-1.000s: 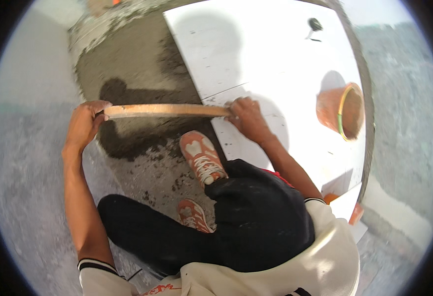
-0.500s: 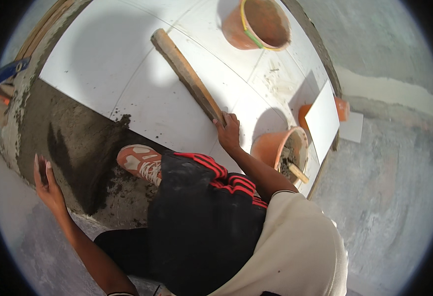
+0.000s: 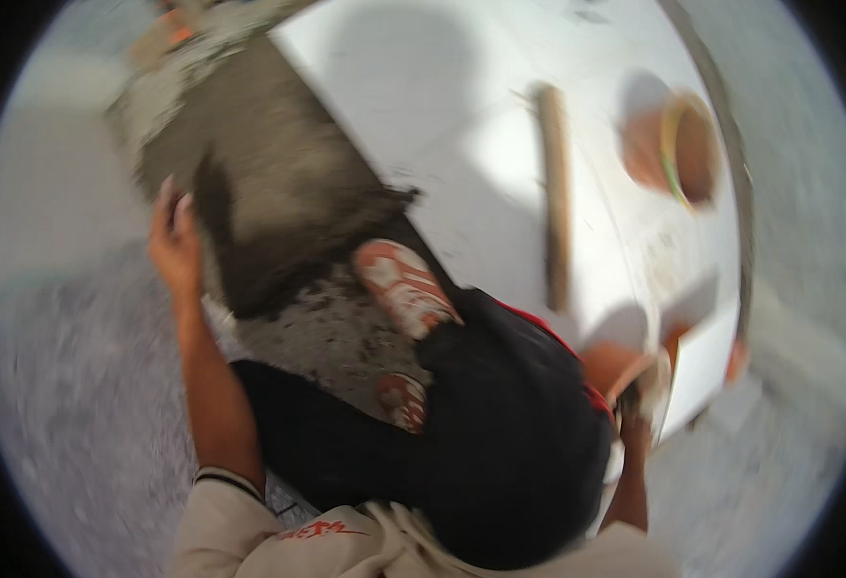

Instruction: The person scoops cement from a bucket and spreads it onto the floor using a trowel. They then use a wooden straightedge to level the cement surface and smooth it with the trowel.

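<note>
My left hand [image 3: 177, 241] hovers at the left edge of a bed of wet grey mortar [image 3: 278, 183], with its fingers stretched out and nothing in them. On the right, my right hand [image 3: 635, 432] is at the near side of an orange bucket [image 3: 608, 368]. Its fingers are smeared by motion and partly hidden at the rim, so their grip does not show. A long wooden bar [image 3: 556, 193] lies on the white tiles [image 3: 471, 217], apart from both hands.
A second orange bucket [image 3: 647, 149] with a yellow-green rim or handle stands on the tiles farther back. A loose white tile [image 3: 700, 371] leans upright beside the nearer bucket. My shoe [image 3: 404, 284] is at the mortar's near edge. Something orange [image 3: 178, 27] lies at the far left.
My right hand has let go of the wooden bar and moved back to the nearer bucket. The view has turned, shifting the scene rightward. My left hand stays open beside the mortar.
</note>
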### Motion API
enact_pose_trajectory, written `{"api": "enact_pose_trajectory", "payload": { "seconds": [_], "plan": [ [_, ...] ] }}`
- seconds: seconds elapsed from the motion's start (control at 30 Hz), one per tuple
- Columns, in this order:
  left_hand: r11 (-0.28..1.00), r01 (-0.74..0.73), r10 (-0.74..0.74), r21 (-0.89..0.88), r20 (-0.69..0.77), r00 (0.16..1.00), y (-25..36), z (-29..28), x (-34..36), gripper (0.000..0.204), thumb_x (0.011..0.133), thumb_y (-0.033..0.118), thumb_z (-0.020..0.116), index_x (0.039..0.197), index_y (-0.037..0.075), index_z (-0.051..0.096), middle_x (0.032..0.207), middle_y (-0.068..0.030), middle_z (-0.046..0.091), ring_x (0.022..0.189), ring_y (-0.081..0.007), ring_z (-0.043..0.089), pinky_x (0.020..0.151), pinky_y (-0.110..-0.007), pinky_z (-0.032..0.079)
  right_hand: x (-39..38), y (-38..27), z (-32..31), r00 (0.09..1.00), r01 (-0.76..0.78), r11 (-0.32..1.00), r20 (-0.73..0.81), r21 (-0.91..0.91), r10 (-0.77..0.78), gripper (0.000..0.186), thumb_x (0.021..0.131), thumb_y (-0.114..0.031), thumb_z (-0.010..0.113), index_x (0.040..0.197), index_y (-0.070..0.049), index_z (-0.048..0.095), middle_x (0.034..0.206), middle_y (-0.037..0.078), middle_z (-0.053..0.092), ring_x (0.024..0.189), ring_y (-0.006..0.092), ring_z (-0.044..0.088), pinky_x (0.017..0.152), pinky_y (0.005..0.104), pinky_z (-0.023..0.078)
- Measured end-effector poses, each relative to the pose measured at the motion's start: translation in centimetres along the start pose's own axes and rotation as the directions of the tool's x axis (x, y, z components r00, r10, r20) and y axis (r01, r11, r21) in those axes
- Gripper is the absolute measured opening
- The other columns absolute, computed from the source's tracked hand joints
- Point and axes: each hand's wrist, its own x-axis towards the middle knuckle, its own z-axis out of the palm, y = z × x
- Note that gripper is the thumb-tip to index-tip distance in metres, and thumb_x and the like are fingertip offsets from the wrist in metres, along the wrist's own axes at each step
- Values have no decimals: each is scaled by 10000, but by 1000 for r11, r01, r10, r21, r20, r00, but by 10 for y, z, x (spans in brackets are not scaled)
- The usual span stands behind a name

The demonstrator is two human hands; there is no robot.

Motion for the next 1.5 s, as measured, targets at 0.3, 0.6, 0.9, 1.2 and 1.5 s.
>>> {"api": "enact_pose_trajectory", "payload": {
  "seconds": [0.3,0.6,0.9,1.2,1.5],
  "plan": [
    [998,11,-33,-66,-341,939,-16,-54,0,401,1047,189,700,1438,100,690,1225,-138,772,1112,-213,734,964,-370,582,9,-2,21,967,-176,897,101,-405,235,540,989,-590,642,1363,-210,557,1132,151,633,1072,357,609,904,533,492],
    [998,56,-60,-23,-425,903,5,-77,-2,398,1041,185,703,1429,102,693,1230,-107,785,1077,-191,749,912,-338,585,40,-215,-74,876,476,738,-185,479,-446,403,1039,-540,629,1137,-154,565,939,79,562,885,258,554,765,447,449],
    [992,-87,45,-91,-384,922,30,-86,-15,371,1084,197,667,1436,78,678,1229,-103,787,1107,-171,757,970,-333,582,48,-388,-11,630,384,281,-27,879,-776,432,1088,-489,616,911,-98,573,746,6,491,698,159,498,625,362,406],
    [996,-69,37,-63,-418,908,48,-119,-31,394,1081,220,677,1456,100,667,1258,-105,779,1090,-184,766,885,-294,588,30,-490,23,613,237,670,427,704,-665,374,1099,-363,554,1162,-5,644,796,59,626,592,151,597,536,332,485],
    [997,-74,59,-12,-474,878,46,-144,-41,381,1085,192,665,1454,97,666,1249,-120,777,1085,-203,770,923,-320,592,5,-536,29,343,218,577,491,787,-801,311,1109,-333,559,1106,-25,601,816,43,604,586,130,577,515,299,467]
  ]
}}
